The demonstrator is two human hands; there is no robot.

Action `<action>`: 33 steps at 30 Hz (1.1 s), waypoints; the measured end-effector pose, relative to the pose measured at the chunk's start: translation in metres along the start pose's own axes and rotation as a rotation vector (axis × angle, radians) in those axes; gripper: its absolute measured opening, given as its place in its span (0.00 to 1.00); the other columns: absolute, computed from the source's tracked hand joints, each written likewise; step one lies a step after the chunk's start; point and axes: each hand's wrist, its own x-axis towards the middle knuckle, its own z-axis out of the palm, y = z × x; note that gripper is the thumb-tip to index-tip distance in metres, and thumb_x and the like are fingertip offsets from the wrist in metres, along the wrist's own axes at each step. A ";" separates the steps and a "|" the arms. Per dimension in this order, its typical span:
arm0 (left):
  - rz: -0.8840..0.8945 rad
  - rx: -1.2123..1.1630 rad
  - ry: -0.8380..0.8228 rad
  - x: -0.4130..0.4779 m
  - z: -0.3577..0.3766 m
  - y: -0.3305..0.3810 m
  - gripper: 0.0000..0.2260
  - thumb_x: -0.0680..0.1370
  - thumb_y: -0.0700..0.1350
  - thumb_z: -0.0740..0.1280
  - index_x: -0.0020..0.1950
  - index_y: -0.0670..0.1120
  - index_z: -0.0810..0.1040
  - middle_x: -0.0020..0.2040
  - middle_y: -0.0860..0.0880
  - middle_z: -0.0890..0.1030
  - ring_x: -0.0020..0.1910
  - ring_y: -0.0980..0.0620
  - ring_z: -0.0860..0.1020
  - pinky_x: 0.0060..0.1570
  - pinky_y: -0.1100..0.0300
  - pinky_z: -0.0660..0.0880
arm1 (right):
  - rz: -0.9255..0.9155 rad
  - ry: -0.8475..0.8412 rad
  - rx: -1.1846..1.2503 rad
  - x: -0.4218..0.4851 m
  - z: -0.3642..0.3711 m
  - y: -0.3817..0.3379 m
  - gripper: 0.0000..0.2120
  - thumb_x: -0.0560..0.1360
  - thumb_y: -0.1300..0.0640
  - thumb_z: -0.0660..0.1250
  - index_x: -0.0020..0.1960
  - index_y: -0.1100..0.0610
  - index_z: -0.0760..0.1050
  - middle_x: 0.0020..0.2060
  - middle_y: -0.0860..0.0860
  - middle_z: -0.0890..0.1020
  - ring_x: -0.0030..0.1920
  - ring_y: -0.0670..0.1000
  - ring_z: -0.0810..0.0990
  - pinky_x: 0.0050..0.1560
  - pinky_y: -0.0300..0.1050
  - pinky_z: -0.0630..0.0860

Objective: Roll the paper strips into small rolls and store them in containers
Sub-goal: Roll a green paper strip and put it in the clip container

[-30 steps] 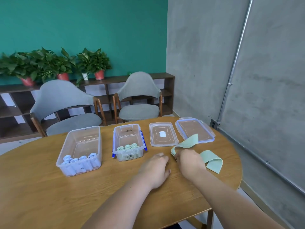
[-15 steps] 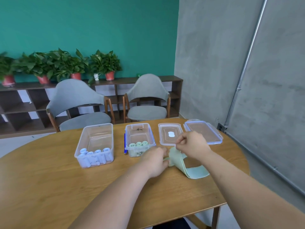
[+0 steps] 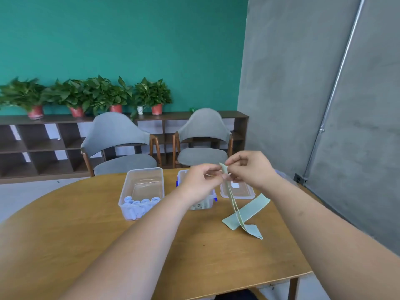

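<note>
Head view: the left hand [image 3: 201, 180] and right hand [image 3: 251, 169] are raised above the desk [image 3: 86, 224], fingers curled, pinching the top end of a green paper strip [image 3: 246, 212]. The strip hangs down and its tail lies folded on the desk, near the containers [image 3: 141, 191]. Rolling looks barely begun. Next, the fingertips must curl that end tightly and wind evenly downward.

A pale green paper strip [image 3: 245, 210], white rolls [image 3: 138, 202] in a clear container [image 3: 141, 187], on a tan wooden table [image 3: 65, 230].
</note>
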 end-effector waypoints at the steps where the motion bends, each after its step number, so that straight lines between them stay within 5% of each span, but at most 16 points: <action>1: 0.004 -0.009 -0.010 -0.002 -0.007 0.002 0.10 0.79 0.48 0.76 0.60 0.53 0.84 0.53 0.54 0.87 0.55 0.55 0.84 0.61 0.54 0.81 | -0.017 -0.025 0.009 -0.001 0.004 -0.005 0.07 0.74 0.64 0.70 0.49 0.55 0.85 0.37 0.53 0.88 0.42 0.53 0.89 0.49 0.53 0.86; 8: -0.044 0.002 0.080 -0.015 -0.055 0.003 0.08 0.83 0.45 0.69 0.59 0.54 0.86 0.50 0.55 0.88 0.54 0.52 0.86 0.61 0.44 0.81 | -0.179 -0.073 -0.006 -0.004 0.028 -0.031 0.04 0.77 0.60 0.75 0.50 0.53 0.86 0.39 0.49 0.88 0.41 0.48 0.88 0.43 0.44 0.83; 15: -0.049 -0.082 0.151 -0.029 -0.095 0.008 0.06 0.83 0.41 0.70 0.60 0.47 0.80 0.49 0.50 0.89 0.51 0.49 0.86 0.50 0.54 0.83 | -0.253 -0.032 -0.053 0.005 0.055 -0.044 0.07 0.75 0.49 0.77 0.52 0.43 0.85 0.43 0.44 0.86 0.44 0.50 0.85 0.45 0.49 0.85; 20: -0.057 -0.037 0.218 -0.047 -0.123 0.012 0.04 0.83 0.42 0.70 0.56 0.49 0.79 0.47 0.51 0.89 0.46 0.53 0.85 0.42 0.62 0.79 | -0.262 -0.141 0.002 0.002 0.084 -0.063 0.04 0.78 0.56 0.75 0.53 0.51 0.85 0.40 0.49 0.88 0.41 0.48 0.87 0.43 0.51 0.86; 27: -0.112 0.150 0.510 -0.075 -0.160 0.008 0.10 0.76 0.50 0.78 0.51 0.49 0.79 0.45 0.49 0.84 0.46 0.50 0.84 0.51 0.53 0.81 | -0.261 -0.220 0.183 -0.004 0.130 -0.094 0.02 0.77 0.65 0.73 0.50 0.61 0.83 0.36 0.58 0.87 0.39 0.58 0.87 0.44 0.53 0.86; 30: -0.083 0.037 0.437 -0.088 -0.174 0.006 0.04 0.78 0.46 0.76 0.50 0.47 0.84 0.44 0.47 0.87 0.44 0.47 0.87 0.55 0.46 0.84 | -0.272 -0.235 0.218 -0.008 0.151 -0.104 0.03 0.76 0.65 0.74 0.50 0.61 0.83 0.37 0.59 0.86 0.39 0.56 0.88 0.44 0.52 0.86; 33: -0.061 -0.120 0.373 -0.106 -0.186 0.011 0.07 0.83 0.46 0.71 0.55 0.44 0.86 0.50 0.47 0.88 0.49 0.49 0.88 0.54 0.54 0.84 | -0.320 -0.289 0.275 -0.014 0.169 -0.113 0.06 0.77 0.60 0.76 0.52 0.61 0.83 0.40 0.59 0.87 0.42 0.57 0.88 0.48 0.51 0.86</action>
